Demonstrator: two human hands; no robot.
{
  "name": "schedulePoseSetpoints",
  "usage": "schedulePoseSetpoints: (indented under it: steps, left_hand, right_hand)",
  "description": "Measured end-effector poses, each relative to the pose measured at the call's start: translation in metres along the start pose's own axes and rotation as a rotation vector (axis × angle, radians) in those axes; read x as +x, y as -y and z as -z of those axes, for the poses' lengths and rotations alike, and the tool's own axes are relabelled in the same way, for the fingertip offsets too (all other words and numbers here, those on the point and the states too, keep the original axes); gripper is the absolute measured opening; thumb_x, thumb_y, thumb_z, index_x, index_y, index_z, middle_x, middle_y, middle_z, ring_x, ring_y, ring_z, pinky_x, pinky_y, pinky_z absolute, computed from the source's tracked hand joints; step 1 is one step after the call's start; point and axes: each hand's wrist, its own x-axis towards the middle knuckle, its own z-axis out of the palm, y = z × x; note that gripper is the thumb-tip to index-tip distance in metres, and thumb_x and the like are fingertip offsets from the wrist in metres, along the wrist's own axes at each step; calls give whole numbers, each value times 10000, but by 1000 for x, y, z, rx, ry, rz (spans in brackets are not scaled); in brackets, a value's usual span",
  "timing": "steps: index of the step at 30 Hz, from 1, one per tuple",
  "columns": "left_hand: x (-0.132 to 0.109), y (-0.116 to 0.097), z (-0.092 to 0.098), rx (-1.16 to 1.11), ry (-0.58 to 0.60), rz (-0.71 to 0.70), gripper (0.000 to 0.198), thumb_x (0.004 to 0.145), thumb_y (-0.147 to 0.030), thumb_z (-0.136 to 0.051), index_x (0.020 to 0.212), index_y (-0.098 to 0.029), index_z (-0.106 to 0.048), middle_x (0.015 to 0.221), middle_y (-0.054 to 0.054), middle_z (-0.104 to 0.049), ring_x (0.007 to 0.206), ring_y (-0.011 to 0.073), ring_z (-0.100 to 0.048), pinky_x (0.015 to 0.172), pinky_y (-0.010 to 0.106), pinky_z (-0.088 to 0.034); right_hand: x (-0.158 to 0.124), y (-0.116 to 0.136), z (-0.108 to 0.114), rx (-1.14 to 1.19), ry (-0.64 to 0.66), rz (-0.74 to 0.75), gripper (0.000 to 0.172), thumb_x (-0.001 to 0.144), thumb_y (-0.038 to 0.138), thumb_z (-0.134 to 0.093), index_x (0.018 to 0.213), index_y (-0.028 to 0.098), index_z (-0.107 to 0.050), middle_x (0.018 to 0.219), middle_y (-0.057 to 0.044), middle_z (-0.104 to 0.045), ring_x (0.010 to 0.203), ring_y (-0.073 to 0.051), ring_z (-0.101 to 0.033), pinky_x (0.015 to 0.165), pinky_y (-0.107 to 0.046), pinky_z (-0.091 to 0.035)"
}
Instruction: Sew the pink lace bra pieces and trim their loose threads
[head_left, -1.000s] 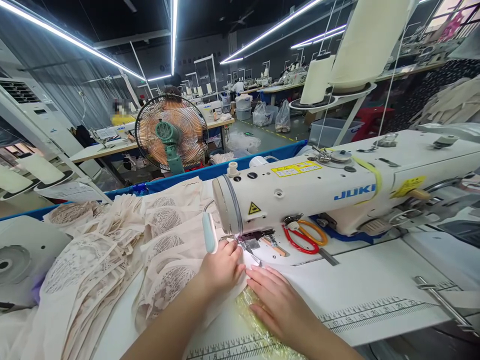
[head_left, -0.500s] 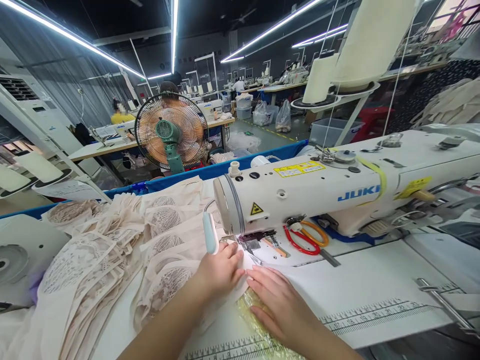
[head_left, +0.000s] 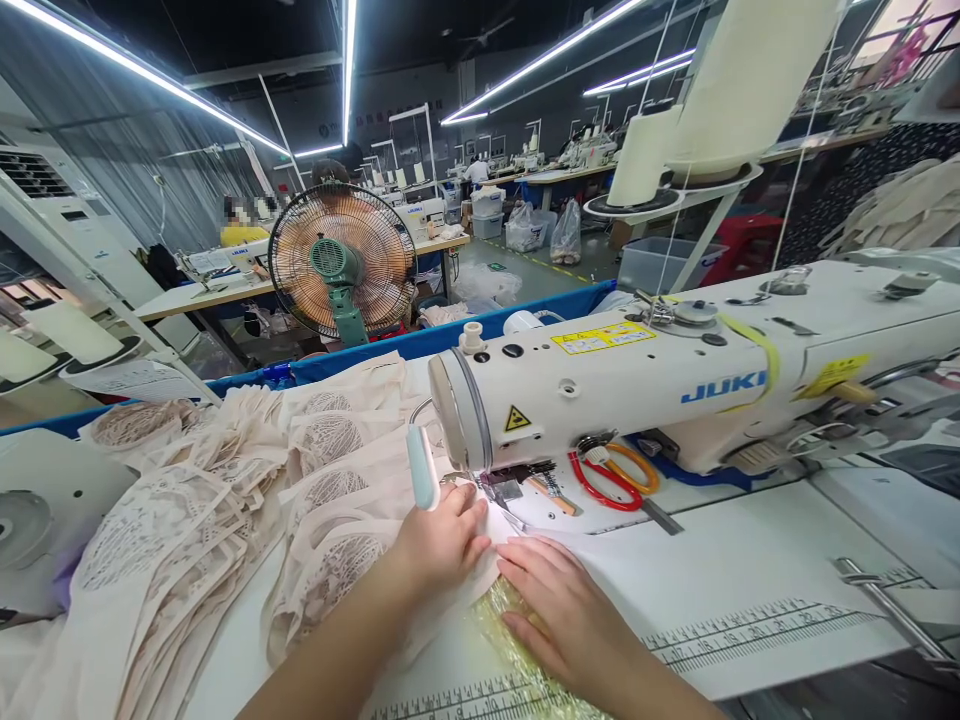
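Note:
My left hand [head_left: 442, 540] presses on a pale pink fabric piece [head_left: 491, 522] at the needle area of a white sewing machine [head_left: 517, 400], its fingers bent over the cloth. To its right my right hand [head_left: 559, 610] lies flat at the fabric's edge, fingers stretched out and thumb apart. Under that hand is a crinkled yellow transparent film [head_left: 502, 620] on the table. A light-blue and white handle-like part [head_left: 422, 468] on a bent wire stands just behind my left fingers. The needle tip is hidden.
Lace-patterned beige fabric pieces [head_left: 180, 540] pile up on the left. Red-and-orange-handled scissors [head_left: 607, 490] lie under the machine arm. A ruler strip [head_left: 742, 632] runs along the table front. Thread cones [head_left: 641, 155] stand behind, and a fan [head_left: 341, 265] stands beyond the table.
Both hands stay almost in place on the fabric. The view has shifted very slightly, and the machine appears a few pixels further right.

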Motion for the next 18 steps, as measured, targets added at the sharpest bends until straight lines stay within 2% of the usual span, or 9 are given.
schedulePoseSetpoints:
  steps: [7, 18]
  left_hand:
    - [2, 0, -1, 5, -7, -2, 449, 863, -352, -460, 1204, -71, -538, 1223, 162, -574, 1108, 302, -519, 918, 429, -477]
    - [6, -10, 7, -3, 71, 90, 453, 853, -339, -465, 1215, -76, -535, 1236, 151, -565, 1121, 291, -500, 918, 422, -473]
  right_hand:
    - [-2, -1, -2, -21, 6, -5, 281, 843, 263, -493, 1077, 147, -596, 1161, -132, -626, 1107, -279, -542, 936, -458, -449]
    - [0, -1, 1, -17, -23, 18, 275, 857, 248, -476, 1075, 128, -592, 1140, -144, -628, 1092, -282, -544, 903, -468, -470]
